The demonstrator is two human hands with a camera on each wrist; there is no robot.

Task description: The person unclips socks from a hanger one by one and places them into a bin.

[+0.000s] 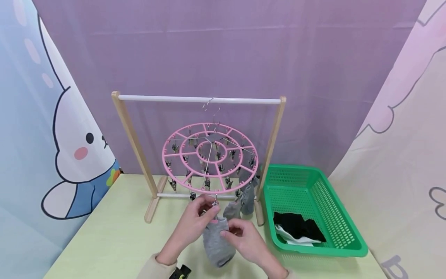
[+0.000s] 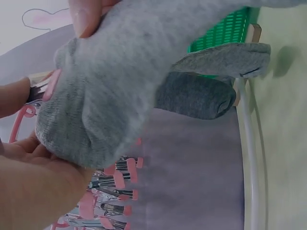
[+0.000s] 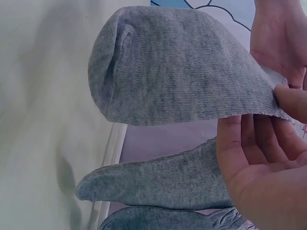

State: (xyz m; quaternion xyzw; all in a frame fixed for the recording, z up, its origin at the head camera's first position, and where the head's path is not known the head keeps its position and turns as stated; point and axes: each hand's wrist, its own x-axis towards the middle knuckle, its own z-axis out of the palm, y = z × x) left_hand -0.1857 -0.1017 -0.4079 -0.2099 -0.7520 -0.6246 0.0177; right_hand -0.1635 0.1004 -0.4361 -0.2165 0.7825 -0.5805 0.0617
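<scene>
A light grey sock hangs at the front of the round pink hanger. My left hand pinches a metal clip between thumb and fingers, and the clip's pink pads overlap the sock's cuff in the left wrist view. With thumb and fingers, my right hand grips the cuff's other side. The sock's toe hangs down close over the table. Just behind my right hand hang another light grey sock and a darker grey sock.
The hanger hooks onto the white bar of a wooden-legged rack. Several metal clips dangle from its rings. At the right stands a green basket with black cloth and white cloth inside. A purple curtain closes the back.
</scene>
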